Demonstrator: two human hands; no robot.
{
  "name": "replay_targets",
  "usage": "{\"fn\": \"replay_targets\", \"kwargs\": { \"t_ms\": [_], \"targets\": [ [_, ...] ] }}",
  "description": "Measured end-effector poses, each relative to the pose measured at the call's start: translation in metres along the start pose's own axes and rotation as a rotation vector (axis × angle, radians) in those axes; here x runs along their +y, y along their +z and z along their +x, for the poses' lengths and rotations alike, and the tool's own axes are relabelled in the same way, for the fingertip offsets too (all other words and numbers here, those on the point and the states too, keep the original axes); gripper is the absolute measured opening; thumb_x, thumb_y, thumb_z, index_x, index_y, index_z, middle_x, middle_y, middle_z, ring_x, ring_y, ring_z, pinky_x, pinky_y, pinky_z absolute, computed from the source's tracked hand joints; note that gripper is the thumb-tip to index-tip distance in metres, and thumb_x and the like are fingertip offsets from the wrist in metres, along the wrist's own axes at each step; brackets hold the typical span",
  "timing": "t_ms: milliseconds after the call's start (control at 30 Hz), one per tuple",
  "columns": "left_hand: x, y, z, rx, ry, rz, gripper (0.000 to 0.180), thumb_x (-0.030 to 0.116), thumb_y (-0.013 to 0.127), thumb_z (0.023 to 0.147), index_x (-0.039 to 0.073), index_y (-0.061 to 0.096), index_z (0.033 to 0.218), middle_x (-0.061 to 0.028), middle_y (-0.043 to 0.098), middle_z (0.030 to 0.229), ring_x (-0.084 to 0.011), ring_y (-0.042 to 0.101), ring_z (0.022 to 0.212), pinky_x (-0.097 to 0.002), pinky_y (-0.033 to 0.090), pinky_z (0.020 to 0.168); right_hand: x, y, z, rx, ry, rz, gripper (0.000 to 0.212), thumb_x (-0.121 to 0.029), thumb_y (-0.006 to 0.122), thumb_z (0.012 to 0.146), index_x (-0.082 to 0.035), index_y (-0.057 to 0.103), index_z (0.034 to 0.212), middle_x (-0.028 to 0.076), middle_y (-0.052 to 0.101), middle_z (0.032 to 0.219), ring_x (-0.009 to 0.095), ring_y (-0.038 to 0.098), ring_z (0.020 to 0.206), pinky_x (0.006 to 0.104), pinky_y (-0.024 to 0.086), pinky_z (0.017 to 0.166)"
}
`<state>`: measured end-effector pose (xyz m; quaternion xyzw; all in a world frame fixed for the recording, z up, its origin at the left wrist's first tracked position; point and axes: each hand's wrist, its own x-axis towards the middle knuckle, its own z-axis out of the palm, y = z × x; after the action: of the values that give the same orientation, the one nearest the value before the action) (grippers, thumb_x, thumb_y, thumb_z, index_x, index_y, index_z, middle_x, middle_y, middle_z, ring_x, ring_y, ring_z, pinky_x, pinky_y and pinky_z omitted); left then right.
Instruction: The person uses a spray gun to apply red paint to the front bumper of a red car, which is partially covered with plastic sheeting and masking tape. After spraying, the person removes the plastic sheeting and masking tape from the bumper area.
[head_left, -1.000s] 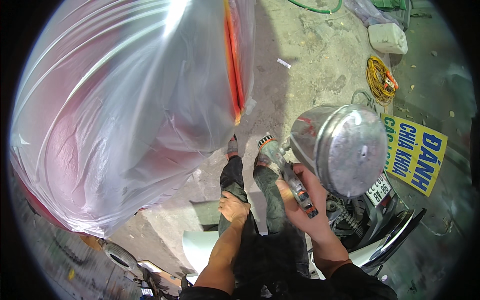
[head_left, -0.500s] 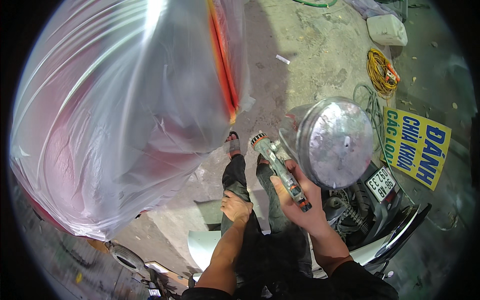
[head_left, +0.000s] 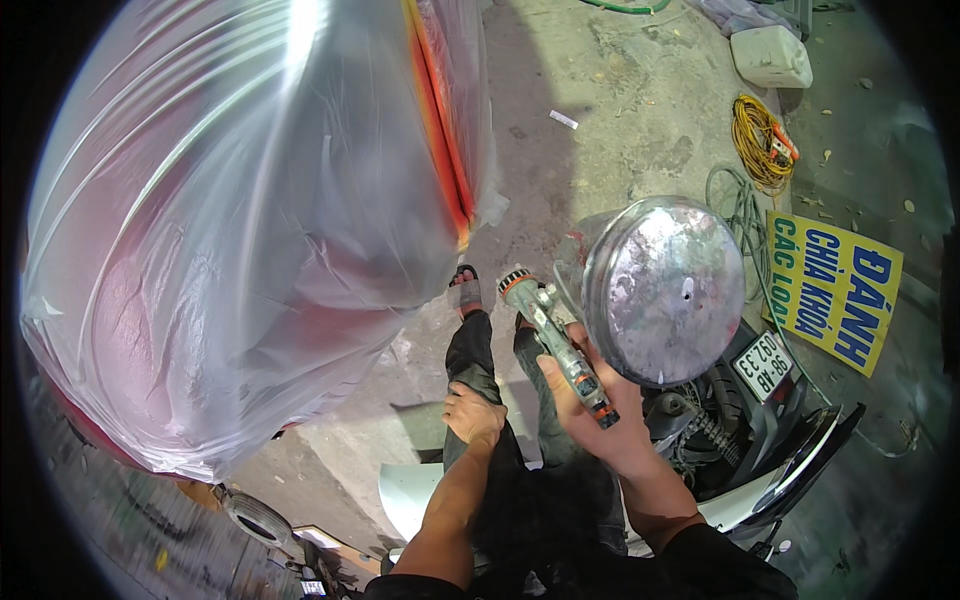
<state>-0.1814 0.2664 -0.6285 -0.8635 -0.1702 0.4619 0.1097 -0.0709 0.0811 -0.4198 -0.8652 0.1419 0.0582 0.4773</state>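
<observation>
A metal paint spray gun [head_left: 562, 345] is in my right hand [head_left: 612, 405]; its fingers are wrapped round the handle, mostly hidden beneath the gun body. The black, orange-ringed nozzle end points away from me and slightly left. Beside the gun, on its right, a large round metal paint cup [head_left: 675, 290] shows its scuffed lid. My left hand [head_left: 470, 412] lies over my left knee, fingers draped on the dark trouser leg, holding nothing. Ahead and left, a strip of bright orange-red bodywork [head_left: 440, 130] shows between sheets of clear plastic film [head_left: 260, 230].
The film wraps a large reddish vehicle on my left. A motorbike [head_left: 740, 430] stands close by my right arm. Farther right are a yellow sign [head_left: 835, 290], a coiled yellow cable [head_left: 758, 145], a thin hose [head_left: 740, 215] and a white jerrycan [head_left: 770, 57]. A tyre [head_left: 258, 518] lies lower left.
The spray gun and its cup have shifted very slightly, the cup a little lower. My left hand stays on the knee.
</observation>
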Motion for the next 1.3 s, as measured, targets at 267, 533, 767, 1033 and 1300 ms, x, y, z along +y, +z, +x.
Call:
{"fn": "replay_targets", "kwargs": {
  "t_ms": [267, 533, 767, 1033, 1300],
  "targets": [
    [-0.004, 0.009, 0.005, 0.009, -0.02, -0.028, 0.088, 0.034, 0.082, 0.064, 0.002, 0.038, 0.134, -0.0152, 0.058, 0.116, -0.0288, 0.061, 0.107, -0.0384, 0.045, 0.093, -0.012, -0.015, -0.012, -0.09, 0.002, 0.155, 0.043, -0.013, 0.07, 0.095, 0.003, 0.053, 0.131, 0.011, 0.066, 0.108, 0.011, 0.059, 0.096, 0.0256, 0.047, 0.086],
    [-0.005, -0.001, 0.004, -0.019, -0.006, 0.005, 0.084, 0.034, 0.082, 0.064, 0.004, 0.04, 0.13, -0.015, 0.058, 0.116, -0.0288, 0.061, 0.108, -0.0385, 0.046, 0.093, -0.001, -0.004, -0.001, -0.111, 0.02, 0.104, 0.037, -0.009, 0.068, 0.095, 0.004, 0.055, 0.128, 0.009, 0.066, 0.11, 0.008, 0.055, 0.099, 0.0236, 0.044, 0.09],
    [-0.008, -0.004, 0.011, -0.034, 0.002, 0.007, 0.08, 0.034, 0.083, 0.063, 0.005, 0.041, 0.126, -0.0141, 0.058, 0.116, -0.0283, 0.061, 0.108, -0.038, 0.046, 0.093, -0.032, -0.013, 0.03, 0.037, -0.058, 0.057, 0.029, -0.007, 0.072, 0.09, 0.002, 0.058, 0.113, 0.009, 0.068, 0.095, 0.013, 0.062, 0.083, 0.0262, 0.049, 0.077],
    [-0.02, -0.014, 0.024, -0.085, 0.103, -0.017, 0.077, 0.034, 0.081, 0.064, 0.004, 0.045, 0.125, -0.0155, 0.059, 0.118, -0.0302, 0.062, 0.112, -0.0384, 0.047, 0.097, -0.045, -0.024, 0.038, 0.053, -0.06, 0.057, 0.024, -0.005, 0.07, 0.09, 0.002, 0.057, 0.109, 0.006, 0.063, 0.083, 0.01, 0.058, 0.075, 0.0245, 0.047, 0.072],
    [-0.009, -0.026, 0.029, -0.107, 0.104, -0.041, 0.08, 0.036, 0.082, 0.062, 0.005, 0.045, 0.126, -0.0154, 0.06, 0.119, -0.0312, 0.062, 0.112, -0.0411, 0.047, 0.098, -0.03, -0.022, 0.025, -0.051, 0.091, 0.068, 0.039, -0.015, 0.073, 0.094, 0.004, 0.057, 0.124, 0.005, 0.064, 0.094, 0.008, 0.054, 0.082, 0.0222, 0.047, 0.076]
  ]
}}
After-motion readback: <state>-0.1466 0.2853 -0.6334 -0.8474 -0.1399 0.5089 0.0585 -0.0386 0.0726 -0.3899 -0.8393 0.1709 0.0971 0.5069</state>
